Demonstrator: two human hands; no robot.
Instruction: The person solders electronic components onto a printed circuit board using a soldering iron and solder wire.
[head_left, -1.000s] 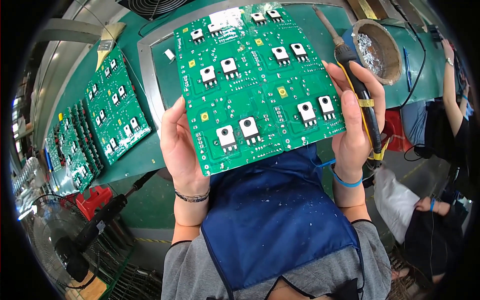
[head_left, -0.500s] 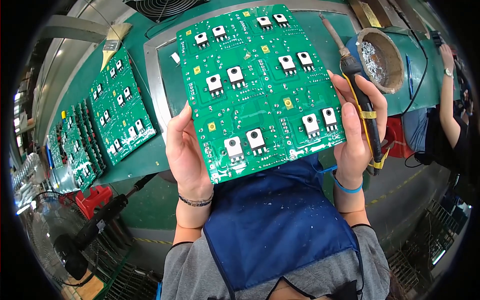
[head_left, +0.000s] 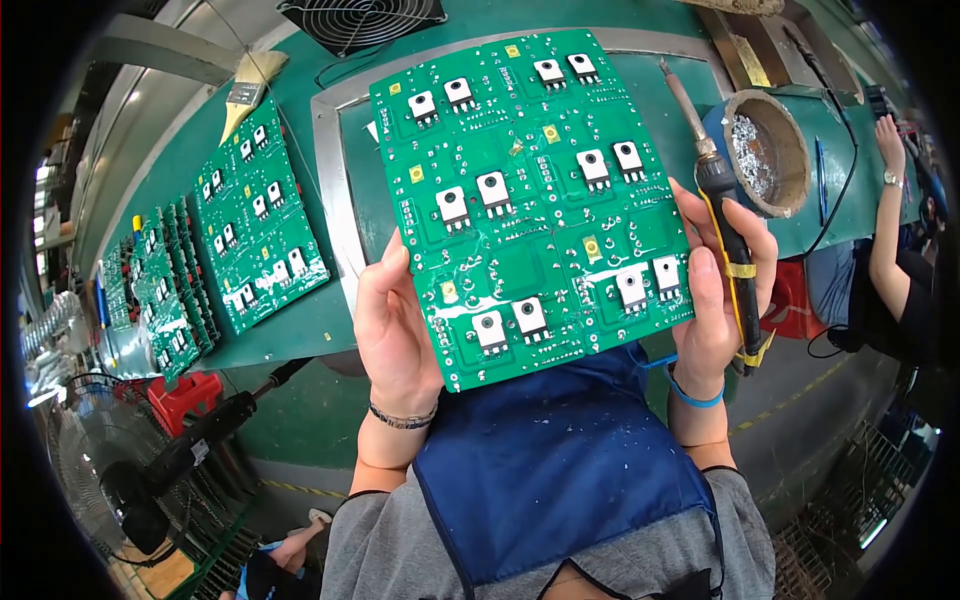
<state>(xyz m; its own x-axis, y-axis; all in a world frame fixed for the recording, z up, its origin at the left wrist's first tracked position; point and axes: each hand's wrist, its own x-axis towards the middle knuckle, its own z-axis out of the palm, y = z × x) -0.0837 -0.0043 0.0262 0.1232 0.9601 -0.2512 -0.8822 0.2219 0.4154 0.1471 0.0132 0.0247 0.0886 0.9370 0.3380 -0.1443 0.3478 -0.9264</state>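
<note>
A large green circuit board (head_left: pixel 520 260) with pairs of white-faced, three-legged components is held up in front of me, tilted. My left hand (head_left: pixel 398 335) grips its left edge, thumb along the side and fingers behind the board. At the right edge my right hand (head_left: pixel 718 285) pinches the board between thumb and fingers. That same hand also holds a soldering iron (head_left: pixel 728 225), its black handle lying across the fingers and its tip pointing up and away. Some fingers of both hands are hidden behind the board.
Several similar circuit boards (head_left: pixel 262 220) stand leaning at the left, near a brush (head_left: pixel 243 98). Right of the iron sits a round pot (head_left: pixel 790 150) holding solder scraps. A black fan (head_left: pixel 362 18) is at the back. A co-worker's arm (head_left: pixel 888 215) shows far right.
The board, both hands and the iron sit slightly lower and farther right in the picture; the surroundings have shifted too. A person's arm or leg now shows at the lower left.
</note>
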